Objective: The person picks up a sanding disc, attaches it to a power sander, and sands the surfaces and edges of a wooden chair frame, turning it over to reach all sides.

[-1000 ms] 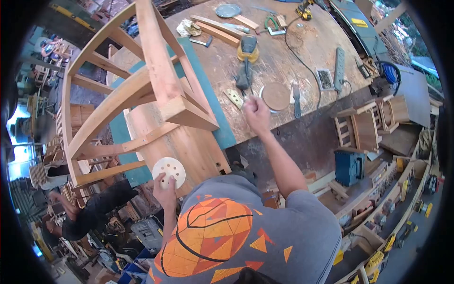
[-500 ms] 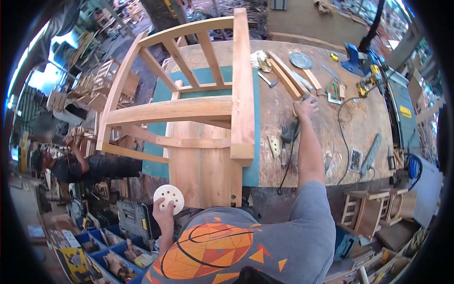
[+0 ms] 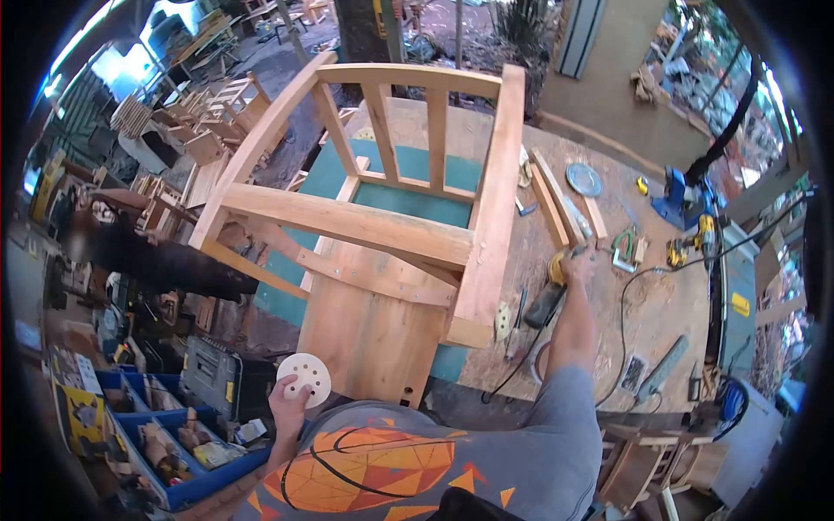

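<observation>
Left grip: disc, white, perforated. Right grip: over head of sander, on surface. Frame, wooden, above green mat. Also on surface: lid, blue-grey; drill, yellow; power strip. At lower left: bins, blue.

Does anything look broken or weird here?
Nothing looks clearly broken or spilled. The pale disc in the left hand has holes, but they're neat and round, so they're probably meant to be there.
</observation>
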Demonstrator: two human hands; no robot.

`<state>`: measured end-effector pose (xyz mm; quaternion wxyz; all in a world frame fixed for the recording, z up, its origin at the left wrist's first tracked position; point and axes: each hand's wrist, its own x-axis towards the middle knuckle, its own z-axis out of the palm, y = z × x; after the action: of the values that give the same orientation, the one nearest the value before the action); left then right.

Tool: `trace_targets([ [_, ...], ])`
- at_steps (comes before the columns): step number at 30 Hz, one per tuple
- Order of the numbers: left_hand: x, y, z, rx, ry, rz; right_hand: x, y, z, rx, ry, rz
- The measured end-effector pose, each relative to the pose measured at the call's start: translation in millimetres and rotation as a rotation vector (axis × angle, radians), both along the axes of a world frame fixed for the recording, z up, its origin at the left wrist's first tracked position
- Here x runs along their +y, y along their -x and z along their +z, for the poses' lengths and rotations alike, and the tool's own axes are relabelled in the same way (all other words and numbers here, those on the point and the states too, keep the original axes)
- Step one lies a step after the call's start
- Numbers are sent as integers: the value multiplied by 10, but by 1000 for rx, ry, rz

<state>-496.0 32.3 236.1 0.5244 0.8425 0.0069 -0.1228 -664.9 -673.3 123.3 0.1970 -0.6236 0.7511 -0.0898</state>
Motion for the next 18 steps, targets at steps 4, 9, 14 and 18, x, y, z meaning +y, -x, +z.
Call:
trace_targets([
  [4,-164,-41,145,-55,-94,-131,139,57,426,-69,20,44],
  [9,-245,-160,-31,-92,-91,-343,326,320,1194,-305,562,226],
  [14,-617,-275,-199,-132,-54,-759,882,804,2182,-863,750,405],
  [18,-1094,-24,46,329,53,-968,1846,1299,2819,-1371,551,238],
])
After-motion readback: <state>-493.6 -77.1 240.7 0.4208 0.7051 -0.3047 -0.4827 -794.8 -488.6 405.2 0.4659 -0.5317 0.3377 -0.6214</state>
